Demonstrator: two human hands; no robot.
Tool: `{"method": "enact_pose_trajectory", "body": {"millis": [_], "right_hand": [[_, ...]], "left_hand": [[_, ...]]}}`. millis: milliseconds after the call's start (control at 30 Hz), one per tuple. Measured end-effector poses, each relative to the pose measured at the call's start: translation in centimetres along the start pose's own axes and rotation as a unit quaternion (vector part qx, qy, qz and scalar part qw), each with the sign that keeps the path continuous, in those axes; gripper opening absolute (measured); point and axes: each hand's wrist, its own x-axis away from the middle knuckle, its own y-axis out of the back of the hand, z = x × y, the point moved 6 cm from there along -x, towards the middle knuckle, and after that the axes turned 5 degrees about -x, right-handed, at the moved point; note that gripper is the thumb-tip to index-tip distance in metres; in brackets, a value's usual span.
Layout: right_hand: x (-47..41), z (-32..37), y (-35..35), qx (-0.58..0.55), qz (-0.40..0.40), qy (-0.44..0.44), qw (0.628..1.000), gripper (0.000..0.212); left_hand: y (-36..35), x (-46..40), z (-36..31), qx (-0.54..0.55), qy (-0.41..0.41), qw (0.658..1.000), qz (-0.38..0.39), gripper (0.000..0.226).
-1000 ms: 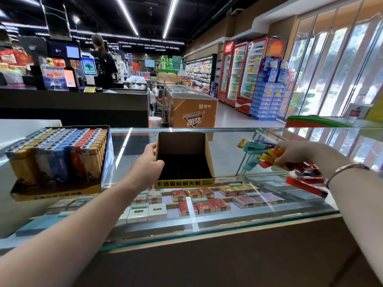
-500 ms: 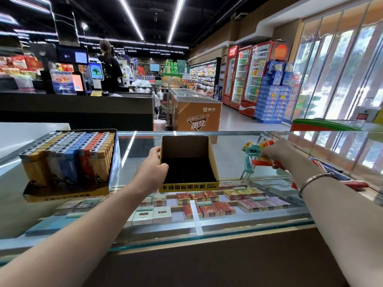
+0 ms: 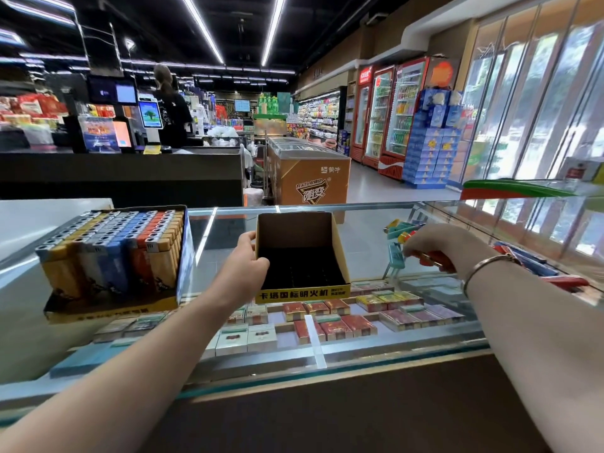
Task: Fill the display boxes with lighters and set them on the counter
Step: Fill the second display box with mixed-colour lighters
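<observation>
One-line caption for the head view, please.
Left hand holds an empty display box on the glass counter while right hand gathers loose lighters.

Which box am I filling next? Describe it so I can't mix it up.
On the glass counter, two display boxes stand side by side. Take the empty box, the right one, centre of view, whose left wall the left hand holds. Unlike the full box, its black insert has no lighters.

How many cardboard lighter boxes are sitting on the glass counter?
2. A full cardboard display box of lighters stands on the left of the glass counter. An empty brown cardboard box with a yellow front strip stands in the middle, gripped by the left hand.
</observation>
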Motion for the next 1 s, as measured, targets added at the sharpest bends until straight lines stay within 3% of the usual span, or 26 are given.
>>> {"method": "enact_pose_trajectory", "body": {"millis": [133,333,433,533,633,800,900,1000], "right_hand": [[0.0,-0.2,0.1,0.071,-0.042,0.003,0.997,0.019],[-0.2,-0.6,0.0,0.021,-0.017,0.006,1.0,0.028],[-0.3,-0.4,0.7,-0.043,-0.043,0.031,0.998,0.026],[0.6,1.3,2.0,-0.191,-0.062,0.074,0.977,0.024],[2.7,5.1,1.6,-0.361,0.048,0.139,0.921,0.038],[7.0,12.8,-2.0,-0.42,0.206,0.3,0.831,0.027],[8.6,15.9,-4.5,-0.426,0.285,0.329,0.793,0.019],[9.0,17.2,-6.8,-0.383,0.32,0.349,0.793,0.017]], "left_hand": [[0.1,0.1,0.0,-0.007,0.0,1.0,-0.008,0.055],[0.3,0.6,-0.1,-0.003,0.001,1.0,-0.016,0.062],[0.3,0.8,-0.1,-0.009,-0.001,1.0,-0.008,0.072],[0.2,0.7,-0.4,-0.015,-0.021,0.999,-0.022,0.086],[0.7,0.7,-0.8,-0.04,-0.019,0.996,-0.074,0.091],[1.1,1.1,-1.1,-0.095,-0.023,0.991,-0.092,0.083],[2.5,1.8,-2.6,-0.065,-0.128,0.979,-0.146,0.072],[3.5,2.5,-4.1,-0.034,-0.221,0.961,-0.163,0.061]]}}
